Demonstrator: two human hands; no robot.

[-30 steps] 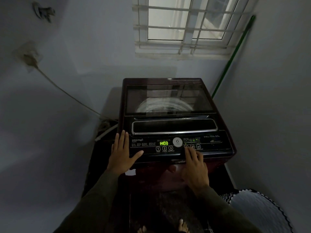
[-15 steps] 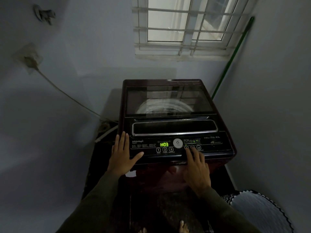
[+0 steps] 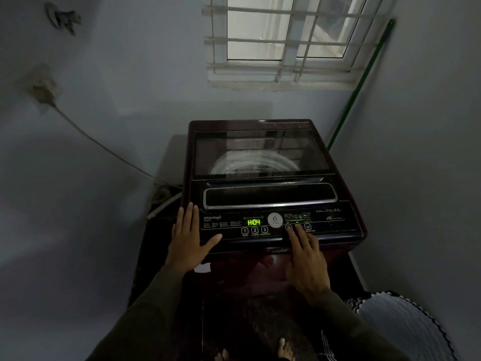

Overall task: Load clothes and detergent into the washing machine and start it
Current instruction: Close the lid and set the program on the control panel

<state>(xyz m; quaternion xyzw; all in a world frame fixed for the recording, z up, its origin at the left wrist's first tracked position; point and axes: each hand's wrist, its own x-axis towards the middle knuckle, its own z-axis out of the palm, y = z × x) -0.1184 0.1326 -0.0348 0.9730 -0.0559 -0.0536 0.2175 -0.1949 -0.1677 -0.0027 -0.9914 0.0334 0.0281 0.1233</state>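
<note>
washing machine (image 3: 270, 152), lid down, under window (image 3: 281, 29); load inside not discernible. left hand (image 3: 186, 243) flat on panel (image 3: 229, 239) corner, fingers straight. right hand (image 3: 305, 259) fingers straight, tip on option button (image 3: 289, 227). display (image 3: 253, 222) h:04. risk: extra press overshoots setting; start button (image 3: 264, 229) untouched, cycle never begins.

Barred window (image 3: 283, 37), green pole (image 3: 364, 82), wall socket (image 3: 43, 91)
</note>
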